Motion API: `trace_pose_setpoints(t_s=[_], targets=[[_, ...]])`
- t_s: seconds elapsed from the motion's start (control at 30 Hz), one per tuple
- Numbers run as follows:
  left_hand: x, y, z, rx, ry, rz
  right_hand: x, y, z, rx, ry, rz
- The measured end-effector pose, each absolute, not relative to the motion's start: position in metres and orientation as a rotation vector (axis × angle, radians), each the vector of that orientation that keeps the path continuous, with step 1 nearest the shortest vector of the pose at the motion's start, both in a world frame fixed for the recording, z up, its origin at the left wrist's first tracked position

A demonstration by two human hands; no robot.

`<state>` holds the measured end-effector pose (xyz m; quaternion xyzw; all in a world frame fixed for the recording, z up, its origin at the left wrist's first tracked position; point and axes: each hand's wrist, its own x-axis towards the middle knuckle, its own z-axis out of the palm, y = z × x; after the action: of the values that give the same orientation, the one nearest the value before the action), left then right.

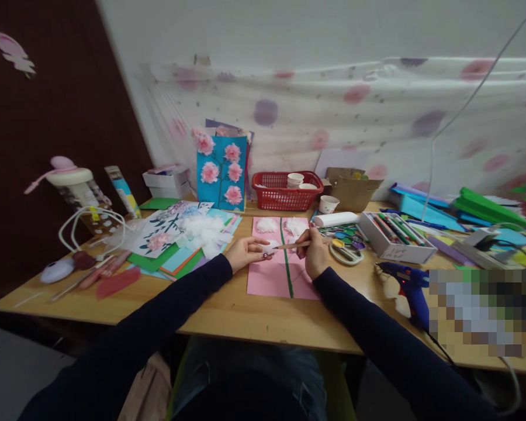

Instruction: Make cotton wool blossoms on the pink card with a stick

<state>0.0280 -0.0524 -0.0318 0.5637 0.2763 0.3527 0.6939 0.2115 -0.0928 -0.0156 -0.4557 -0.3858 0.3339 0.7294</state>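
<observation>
A pink sheet [267, 280] lies on the table, with a green stripe [286, 257] down its middle. White cotton tufts [267, 224] sit near its top, on both sides of the stripe. Over the sheet's left half, my left hand [245, 254] pinches a small white tuft [270, 248] between its fingers. My right hand [314, 255] is closed around a pencil [291, 245], whose tip points left at that small tuft. Both hands are close together above the sheet.
Loose cotton [206, 231] and coloured papers lie left. Behind stand a blue flower picture [221, 187], red basket [284, 202] and paper cup [328, 204]. Scissors [347, 254], a box of crayons [397, 250] and a blue glue gun [414, 292] are right.
</observation>
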Motion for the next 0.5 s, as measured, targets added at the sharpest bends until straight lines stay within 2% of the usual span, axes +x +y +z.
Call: trace_pose_setpoints(t_s=[0.13, 0.5], targets=[[0.027, -0.052, -0.032, 1.351, 0.591, 0.786, 0.215, -0.090, -0.013, -1.021, -0.766, 0.686], [0.028, -0.059, -0.026, 1.547, 0.700, 0.705, 0.205, -0.097, -0.018, -1.005, -0.963, 0.882]])
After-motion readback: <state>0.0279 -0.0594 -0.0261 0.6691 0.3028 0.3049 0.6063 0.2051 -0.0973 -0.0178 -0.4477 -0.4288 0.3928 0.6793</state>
